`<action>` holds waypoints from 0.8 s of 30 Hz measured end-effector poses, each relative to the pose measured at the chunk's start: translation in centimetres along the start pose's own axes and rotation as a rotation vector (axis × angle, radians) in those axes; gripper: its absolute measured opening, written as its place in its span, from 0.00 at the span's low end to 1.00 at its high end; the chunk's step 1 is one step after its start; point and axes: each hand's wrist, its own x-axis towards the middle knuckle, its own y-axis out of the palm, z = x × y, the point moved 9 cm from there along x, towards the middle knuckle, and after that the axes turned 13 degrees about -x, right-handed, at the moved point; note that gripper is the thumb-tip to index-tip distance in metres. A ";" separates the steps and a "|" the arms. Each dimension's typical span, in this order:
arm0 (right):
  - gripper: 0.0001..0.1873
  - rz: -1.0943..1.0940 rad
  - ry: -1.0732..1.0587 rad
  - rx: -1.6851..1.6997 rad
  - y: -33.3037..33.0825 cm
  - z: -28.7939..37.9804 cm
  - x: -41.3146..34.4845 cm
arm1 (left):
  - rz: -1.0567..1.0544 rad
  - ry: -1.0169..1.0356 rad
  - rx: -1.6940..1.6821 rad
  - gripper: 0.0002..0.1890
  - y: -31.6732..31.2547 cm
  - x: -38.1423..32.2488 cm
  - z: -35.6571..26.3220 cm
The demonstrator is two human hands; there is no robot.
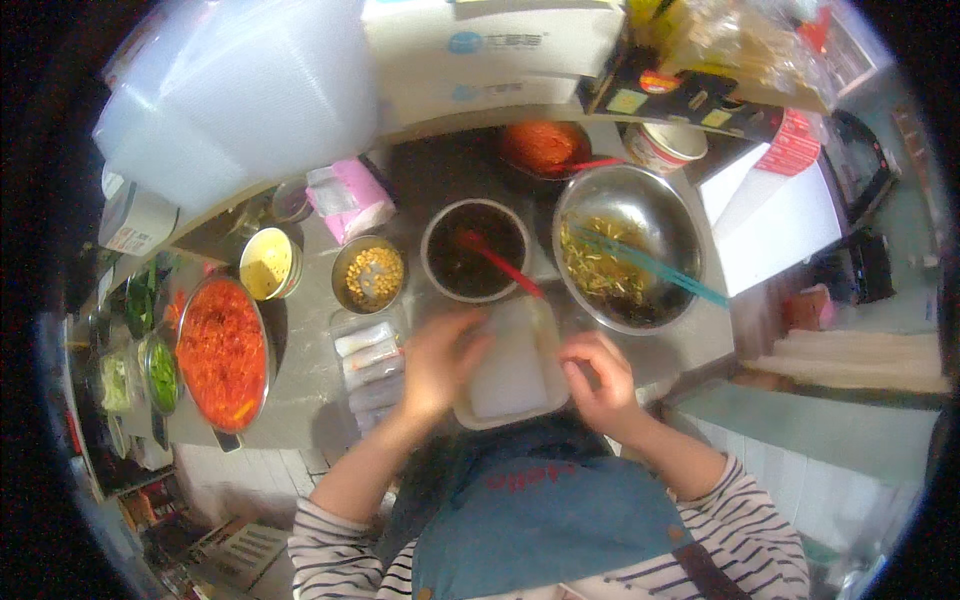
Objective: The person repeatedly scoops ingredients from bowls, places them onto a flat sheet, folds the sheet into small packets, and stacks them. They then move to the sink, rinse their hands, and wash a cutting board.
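Note:
A pale rectangular tray (556, 386) lies before me at the counter's front edge, with a flat white sheet (510, 367) covering most of its bottom. My left hand (442, 367), blurred, is over the tray's left side with thumb and fingers bent; whether it touches the sheet I cannot tell. At the right rim is my right hand (604, 379), its fingers curled towards the thumb; a grip on the rim cannot be made out. Left of my left hand, a clear container (341, 326) holds several white wrapped rolls (367, 352).
Beyond the tray stand a pot of dark liquid (442, 225) with a red utensil (502, 262), a steel bowl (660, 199) with bean sprouts and teal tongs (675, 277), and a bowl of yellow kernels (341, 277). Leftward is a pan of red food (223, 352); boxes (487, 75) line the back.

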 end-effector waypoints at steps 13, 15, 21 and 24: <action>0.17 0.873 0.351 0.684 14.8 4.6 2.2 | -0.339 -0.319 -1.285 0.29 -2.1 -11.1 1.8; 0.17 0.807 0.165 0.600 15.5 6.8 4.7 | -0.491 -0.311 -0.805 0.21 -7.1 -12.9 3.6; 0.16 0.786 -0.460 -0.166 19.6 11.7 7.9 | -0.907 -0.118 -0.096 0.09 -16.0 -18.1 3.2; 0.15 0.703 -0.577 -0.294 20.6 12.0 7.1 | -0.751 0.027 0.389 0.12 -14.9 -17.0 0.5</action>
